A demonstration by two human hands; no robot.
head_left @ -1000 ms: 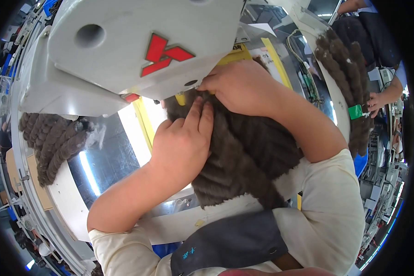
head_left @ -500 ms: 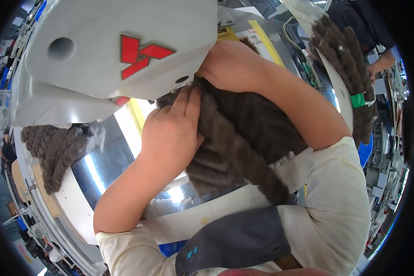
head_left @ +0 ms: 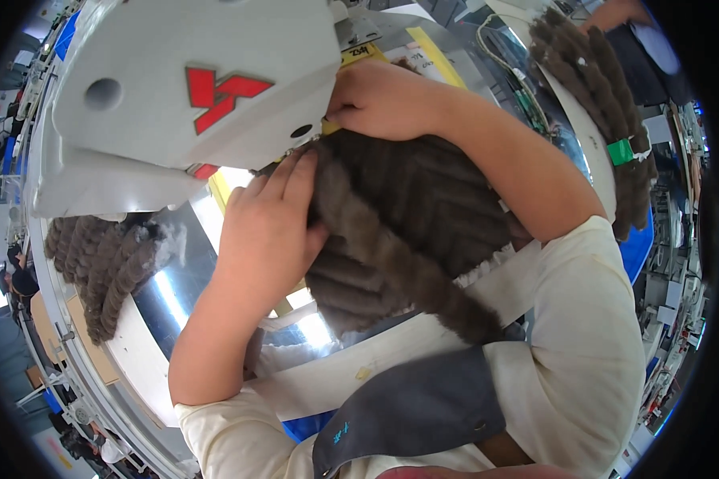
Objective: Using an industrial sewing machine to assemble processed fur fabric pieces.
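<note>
Brown ribbed fur piece [head_left: 407,231] is spread on the shiny metal table [head_left: 176,295], its upper edge pushed under the grey-white sewing machine [head_left: 192,88]. Left hand [head_left: 268,231] is laid flat on the fur's left edge, fingers straight and together, tips at the machine's underside. Right hand [head_left: 379,100] is set at the fur's top edge beside the machine, fingers curled under; what is pinched, if anything, cannot be told. A red angular emblem [head_left: 220,94] is seen on the machine's side, with a round hole [head_left: 102,93] to its left. A yellow tag [head_left: 359,54] is partly hidden between machine and right hand. A green band [head_left: 620,151] is wrapped round a fur bundle [head_left: 599,88] at far right. Another fur stack [head_left: 104,267] is piled at left. The needle area is hidden by the machine. Another person's sleeve [head_left: 643,40], top right, is cut off by the rim.
</note>
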